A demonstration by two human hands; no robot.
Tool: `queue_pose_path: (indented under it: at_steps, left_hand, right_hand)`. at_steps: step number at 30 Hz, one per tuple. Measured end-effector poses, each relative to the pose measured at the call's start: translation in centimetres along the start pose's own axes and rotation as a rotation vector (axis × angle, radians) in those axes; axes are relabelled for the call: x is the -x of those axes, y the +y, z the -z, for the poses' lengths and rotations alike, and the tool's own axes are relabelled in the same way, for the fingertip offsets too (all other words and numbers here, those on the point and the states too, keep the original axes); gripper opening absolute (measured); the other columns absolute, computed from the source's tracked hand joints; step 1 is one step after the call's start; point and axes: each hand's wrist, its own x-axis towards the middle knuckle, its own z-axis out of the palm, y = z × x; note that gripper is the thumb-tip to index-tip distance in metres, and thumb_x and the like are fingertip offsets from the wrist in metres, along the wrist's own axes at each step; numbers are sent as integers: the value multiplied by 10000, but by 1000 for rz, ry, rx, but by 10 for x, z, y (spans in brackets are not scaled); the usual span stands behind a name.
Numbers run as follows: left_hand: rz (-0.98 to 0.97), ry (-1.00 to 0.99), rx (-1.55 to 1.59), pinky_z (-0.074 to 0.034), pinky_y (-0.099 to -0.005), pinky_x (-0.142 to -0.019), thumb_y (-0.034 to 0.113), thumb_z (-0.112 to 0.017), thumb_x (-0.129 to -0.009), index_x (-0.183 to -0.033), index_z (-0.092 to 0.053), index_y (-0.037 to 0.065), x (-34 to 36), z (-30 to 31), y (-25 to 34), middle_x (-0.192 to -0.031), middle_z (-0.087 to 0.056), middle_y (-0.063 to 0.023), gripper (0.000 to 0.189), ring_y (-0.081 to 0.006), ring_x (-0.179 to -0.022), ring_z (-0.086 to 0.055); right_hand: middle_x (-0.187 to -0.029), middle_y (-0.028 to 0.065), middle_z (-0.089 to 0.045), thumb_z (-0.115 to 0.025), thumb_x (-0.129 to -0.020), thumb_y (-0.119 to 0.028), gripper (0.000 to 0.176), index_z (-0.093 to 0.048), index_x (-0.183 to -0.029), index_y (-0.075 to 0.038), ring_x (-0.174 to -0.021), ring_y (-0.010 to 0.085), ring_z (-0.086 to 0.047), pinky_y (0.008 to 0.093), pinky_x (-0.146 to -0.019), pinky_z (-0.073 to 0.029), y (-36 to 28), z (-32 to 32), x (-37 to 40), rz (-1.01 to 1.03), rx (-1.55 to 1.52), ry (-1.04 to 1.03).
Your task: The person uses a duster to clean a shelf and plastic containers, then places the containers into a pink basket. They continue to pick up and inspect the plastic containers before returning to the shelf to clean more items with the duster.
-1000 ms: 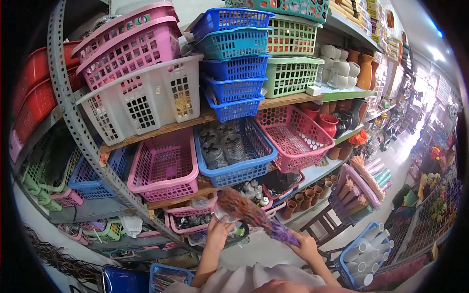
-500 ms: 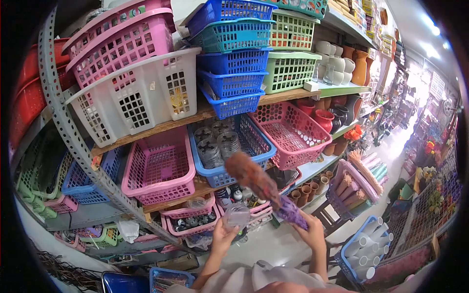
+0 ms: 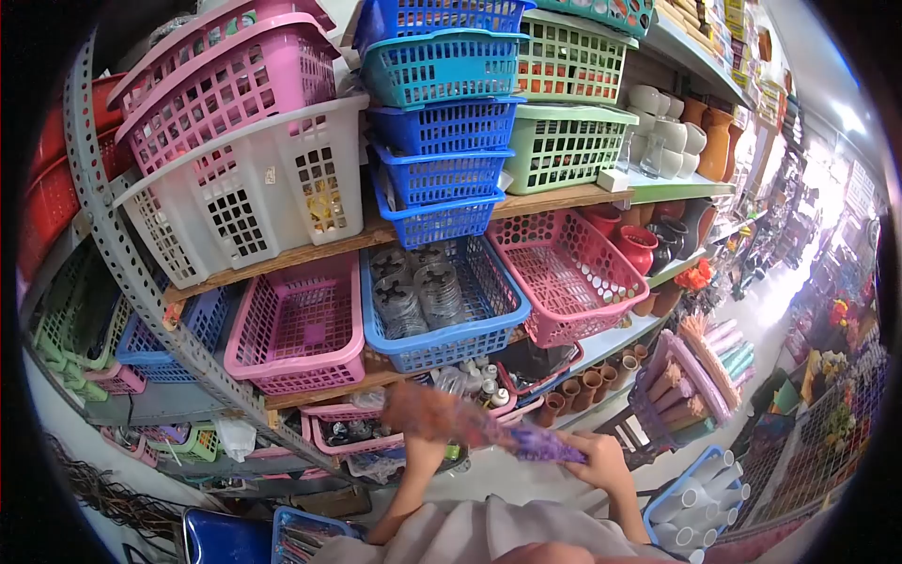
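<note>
My right hand (image 3: 598, 461) is closed around the purple handle of a duster (image 3: 427, 414). Its fluffy brown head, smeared by motion, points left and lies across my left hand (image 3: 425, 457). The duster hides the fingers of that hand and the clear plastic container they gripped a moment before. Just beyond my hands stands a pink basket (image 3: 362, 430) of small dark items on the low shelf. Above it, a blue basket (image 3: 442, 355) holds several stacks of clear round plastic pieces.
Pink baskets (image 3: 299, 368) flank the blue one on the wooden shelf. Stacked baskets (image 3: 446, 132) rise above. A perforated metal post (image 3: 141, 254) slants on the left. At right stand brown pots (image 3: 571, 387), a purple basket (image 3: 648, 399) of wrapped rolls and a blue crate (image 3: 700, 470) of white tubes.
The duster's head has swung down and left, over my left hand and the clear container, which is now covered. The view has shifted slightly.
</note>
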Motion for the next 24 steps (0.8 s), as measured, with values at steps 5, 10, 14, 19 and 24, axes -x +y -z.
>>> queue_pose_path:
  at_steps: [5,10,14,19,24]
  left_hand:
    - [0,-101,-714,-451,-299,-870,14,-677,-780,-1123,-504,12,-30,-16,39,-1099,-575,-100,385,-164,-999,-568]
    - [147,42,390,-441,-277,-888,-7,-665,-821,-1144,-456,26,-39,-37,41,-1097,-575,-83,386,-158,-1021,-560]
    - [202,30,721,-424,-351,-968,34,-633,-844,-1225,-451,17,-47,-27,57,-1194,-570,-107,422,-217,-1071,-573]
    - [409,-70,1527,-327,-491,-1088,254,-482,-942,-1333,-412,26,-46,-26,40,-1369,-466,-149,458,-313,-1255,-462]
    - [473,-1,2120,-199,-512,-1143,311,-421,-960,-1341,-427,64,-40,-30,41,-1435,-366,-176,454,-328,-1371,-279]
  right_hand:
    - [-704,102,-597,-709,-689,-269,479,-638,-1159,-207,-656,314,-608,407,-575,-474,16,12,-18,114,79,-55]
    - [-819,163,-649,-732,-723,-244,441,-646,-1132,-105,-712,345,-623,384,-627,-490,33,19,-36,-84,-39,180]
    - [-808,174,-649,-731,-712,-130,449,-632,-1147,-77,-692,302,-635,351,-636,-476,42,17,-35,-141,-201,140]
    - [-841,170,-654,-750,-702,-200,410,-665,-1085,-79,-730,338,-624,359,-660,-493,66,-5,-26,79,-379,113]
    - [-897,124,-641,-716,-609,-125,476,-661,-1081,-102,-766,331,-624,381,-670,-498,66,-12,-32,32,-179,241]
